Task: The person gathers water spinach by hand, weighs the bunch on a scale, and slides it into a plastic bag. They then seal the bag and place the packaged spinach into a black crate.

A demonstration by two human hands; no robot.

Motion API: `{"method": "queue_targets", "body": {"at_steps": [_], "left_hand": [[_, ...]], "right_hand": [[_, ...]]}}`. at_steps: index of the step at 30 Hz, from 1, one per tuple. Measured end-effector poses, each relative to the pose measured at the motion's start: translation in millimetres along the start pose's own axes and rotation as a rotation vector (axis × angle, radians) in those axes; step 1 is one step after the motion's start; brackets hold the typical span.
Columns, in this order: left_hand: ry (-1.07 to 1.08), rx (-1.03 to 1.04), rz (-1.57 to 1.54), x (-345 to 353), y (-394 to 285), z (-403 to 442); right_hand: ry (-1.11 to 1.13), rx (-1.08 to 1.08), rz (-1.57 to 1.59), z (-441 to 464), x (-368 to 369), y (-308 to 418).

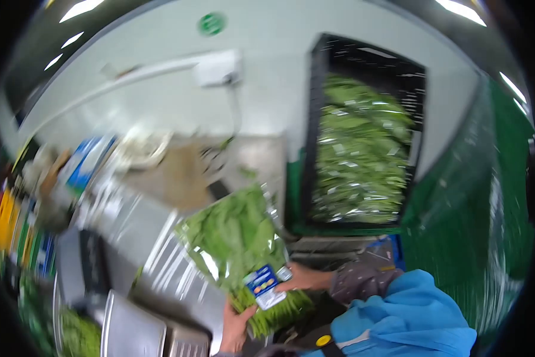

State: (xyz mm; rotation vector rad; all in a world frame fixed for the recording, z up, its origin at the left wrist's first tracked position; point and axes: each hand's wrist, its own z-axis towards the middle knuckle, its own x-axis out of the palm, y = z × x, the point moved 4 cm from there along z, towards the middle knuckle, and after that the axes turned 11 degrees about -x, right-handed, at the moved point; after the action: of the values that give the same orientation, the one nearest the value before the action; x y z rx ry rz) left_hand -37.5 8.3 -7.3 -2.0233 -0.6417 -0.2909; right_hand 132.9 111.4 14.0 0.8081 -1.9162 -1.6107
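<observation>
Bag of leafy greens point(228, 229) held in front of the body near the metal counter point(175, 291), leaves pointing away, stems toward the wearer. Left hand point(236, 326) closed on the stem end, thumb on top. Right hand point(303, 278) gripping the bag's right side, fingers beside the blue-and-white label point(264, 284). Black crate point(421, 119) farther right, packed with greens under shiny plastic. Background blurred.

No wording is coming through legibly: the blue-and-white label point(261, 282) on the clear bag of leafy greens point(224, 231) is showing only blurred print, and the round green sign point(212, 24) on the white wall point(279, 41) is looking too smeared to read.
</observation>
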Motion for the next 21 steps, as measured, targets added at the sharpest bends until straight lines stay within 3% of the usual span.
{"method": "queue_targets", "body": {"at_steps": [1,2,5,8,12,13,14,17,19,21], "left_hand": [[0.073,0.039,0.017,14.7,-8.9,1.0],[0.13,0.08,0.027,26.5,-17.4,1.4],[0.027,-0.127,0.142,24.8,-26.5,5.1],[0.224,-0.055,-0.025,55.7,-38.1,13.3],[0.309,-0.073,0.002,59.0,-27.6,36.0],[0.309,-0.069,0.0,58.1,-26.0,38.9],[0.269,-0.086,0.036,57.0,-23.5,41.5],[0.203,-0.111,0.055,48.9,-16.6,48.1],[0.17,-0.118,0.033,41.5,-14.7,53.1],[0.197,-0.113,0.023,31.7,-11.4,52.6]], "right_hand": [[-0.054,-0.115,0.164,-0.4,-4.0,-6.6],[-0.097,-0.072,0.198,-4.2,-13.1,-6.9],[-0.279,-0.134,0.284,-25.5,-39.0,31.2],[-0.531,-0.201,0.285,-55.8,-79.7,77.3],[-0.848,-0.478,0.35,-86.2,-147.4,125.9],[-0.894,-0.531,0.508,-91.2,-161.2,142.9],[-0.916,-0.526,0.594,-91.5,-182.5,156.9],[-0.986,-0.671,0.41,-77.9,-259.3,202.9],[-1.104,-0.764,0.514,-51.3,-324.9,220.3],[-1.201,-0.629,0.433,-27.2,-395.5,218.7]]}}
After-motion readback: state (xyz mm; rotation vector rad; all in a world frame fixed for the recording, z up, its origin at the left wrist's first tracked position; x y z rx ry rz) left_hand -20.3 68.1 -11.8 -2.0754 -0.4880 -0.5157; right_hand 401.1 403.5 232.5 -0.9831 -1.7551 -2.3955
